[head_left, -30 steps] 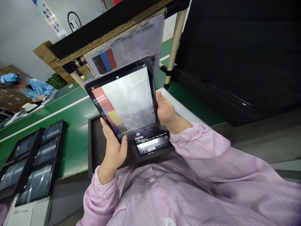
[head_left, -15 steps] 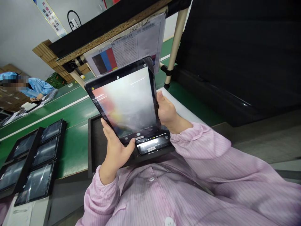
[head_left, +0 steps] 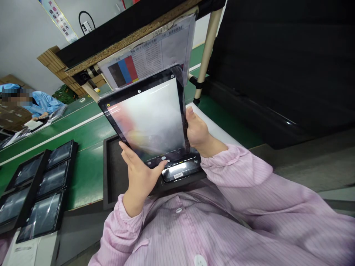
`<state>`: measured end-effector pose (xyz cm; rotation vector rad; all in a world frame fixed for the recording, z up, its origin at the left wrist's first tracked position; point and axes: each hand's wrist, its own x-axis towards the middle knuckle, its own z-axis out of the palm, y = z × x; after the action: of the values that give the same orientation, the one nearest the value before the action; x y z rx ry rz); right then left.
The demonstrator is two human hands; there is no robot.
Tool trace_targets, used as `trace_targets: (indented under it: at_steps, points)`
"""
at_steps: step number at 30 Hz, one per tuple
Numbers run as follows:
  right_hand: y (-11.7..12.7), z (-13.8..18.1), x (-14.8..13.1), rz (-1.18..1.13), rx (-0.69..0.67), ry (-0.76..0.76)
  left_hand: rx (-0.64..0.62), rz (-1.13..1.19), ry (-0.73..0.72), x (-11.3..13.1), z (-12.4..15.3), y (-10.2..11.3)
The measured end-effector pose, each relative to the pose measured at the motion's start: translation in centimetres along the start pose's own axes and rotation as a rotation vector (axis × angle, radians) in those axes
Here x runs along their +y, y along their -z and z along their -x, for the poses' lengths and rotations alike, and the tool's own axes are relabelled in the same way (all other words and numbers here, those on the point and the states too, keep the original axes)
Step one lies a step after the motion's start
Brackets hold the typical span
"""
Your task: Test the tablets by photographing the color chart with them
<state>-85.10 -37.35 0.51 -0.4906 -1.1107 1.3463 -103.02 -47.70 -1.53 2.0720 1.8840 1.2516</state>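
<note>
I hold a black tablet (head_left: 146, 118) up in front of me, its screen lit with a blurred camera picture. My left hand (head_left: 140, 177) grips its lower left edge, the thumb stretched across the bottom bezel towards the round on-screen button. My right hand (head_left: 195, 131) grips the right edge, fingers behind the back. The tablet faces a printed sheet with black, blue and red colour bars (head_left: 146, 55) that hangs from a shelf edge. A second device (head_left: 180, 173) with a lit screen lies under the tablet in a black tray (head_left: 113, 173).
A green conveyor belt (head_left: 83, 140) runs across the bench. Black trays with several dark tablets (head_left: 36, 188) sit at the left. A person in blue (head_left: 30, 105) works at the far left. A black curtain (head_left: 277, 62) fills the right, beside a cream post (head_left: 206, 48).
My left thumb has slid right along the tablet's bottom edge. The screen picture went from sharp colour blocks and text to a pale blur. The tablet rose slightly.
</note>
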Motion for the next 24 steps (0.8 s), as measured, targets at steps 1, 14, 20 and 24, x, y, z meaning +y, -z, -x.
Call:
trace_targets:
  at_steps: [1, 14, 20, 24]
  points:
    - [0.00, 0.02, 0.03, -0.010, -0.006, 0.002, 0.006, -0.009, 0.002, 0.04, 0.01, -0.07]
    - [0.40, -0.02, 0.52, -0.061, -0.036, 0.006, 0.042, -0.085, 0.007, 0.10, -0.11, -0.34]
    - [0.34, -0.16, 0.42, -0.045, -0.031, 0.039, 0.043, -0.121, -0.010, 0.00, -0.10, -0.38]
    - [0.47, -0.30, 0.55, -0.042, -0.015, 0.065, 0.032, -0.115, -0.029, 0.05, -0.12, -0.31]
